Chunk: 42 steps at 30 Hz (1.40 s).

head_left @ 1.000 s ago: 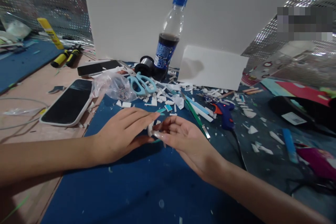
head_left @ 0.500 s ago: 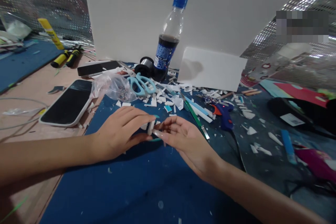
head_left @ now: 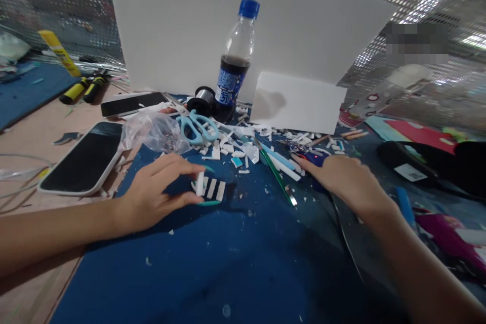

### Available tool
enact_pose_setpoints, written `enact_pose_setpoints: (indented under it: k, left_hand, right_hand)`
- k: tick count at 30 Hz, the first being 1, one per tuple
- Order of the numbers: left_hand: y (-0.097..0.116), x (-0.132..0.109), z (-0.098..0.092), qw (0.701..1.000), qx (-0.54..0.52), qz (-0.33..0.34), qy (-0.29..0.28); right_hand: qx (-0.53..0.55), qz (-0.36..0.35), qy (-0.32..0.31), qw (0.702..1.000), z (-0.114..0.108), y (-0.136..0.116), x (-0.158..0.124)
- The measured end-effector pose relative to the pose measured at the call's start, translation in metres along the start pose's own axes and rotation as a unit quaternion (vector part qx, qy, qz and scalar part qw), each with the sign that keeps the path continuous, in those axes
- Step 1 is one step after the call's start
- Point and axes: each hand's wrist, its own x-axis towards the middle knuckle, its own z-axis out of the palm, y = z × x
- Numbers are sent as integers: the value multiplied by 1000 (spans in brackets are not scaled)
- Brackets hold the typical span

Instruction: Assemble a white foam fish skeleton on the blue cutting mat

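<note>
My left hand (head_left: 159,190) rests on the blue cutting mat (head_left: 212,258) and pinches a small white foam strip (head_left: 199,183) upright between thumb and forefinger. Two more white strips (head_left: 216,190) lie side by side just right of it. My right hand (head_left: 343,177) lies palm down over the blue glue gun (head_left: 313,158), fingers curled on its body. Most of the gun is hidden under the hand.
Light blue scissors (head_left: 197,128), a clear plastic bag (head_left: 154,134), a cola bottle (head_left: 233,63), a wire spool (head_left: 204,98) and many white foam scraps (head_left: 243,144) lie behind the hands. Two phones (head_left: 81,159) sit at left. White foam boards (head_left: 298,101) stand at the back. A green-handled knife (head_left: 279,177) lies between the hands.
My right hand left the strip and moved right onto the glue gun. The left hand keeps hold of the white strip, and two strips now show beside it.
</note>
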Motion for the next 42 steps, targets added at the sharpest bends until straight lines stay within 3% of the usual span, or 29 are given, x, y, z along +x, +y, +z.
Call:
enact_pose_setpoints:
  k: [3, 12, 16, 19, 22, 26, 29, 42]
  left_hand:
    - [-1, -1, 1, 998, -40, -37, -28]
    - [-3, 3, 0, 959, -200, -201, 4]
    - [-2, 7, 1, 935, -251, -249, 14]
    - [-2, 9, 0, 930, -263, -255, 12]
    - [-3, 9, -1, 930, -263, -258, 0]
    - [-3, 10, -1, 931, -260, -254, -19]
    - [-3, 9, -1, 937, -247, -244, -20]
    - [0, 9, -4, 941, -249, -225, -33]
  right_hand:
    - [-35, 31, -47, 998, 2, 4, 10]
    - [-13, 4, 0, 1000, -13, 3, 7]
    - [27, 16, -14, 999, -21, -8, -3]
    - [95, 29, -3, 995, -23, -26, -20]
    - [169, -40, 45, 984, -16, -43, -43]
    - [206, -116, 200, 951, -1, -61, -70]
    - [184, -144, 267, 935, 9, -69, -82]
    - [63, -231, 300, 923, 27, -66, -89]
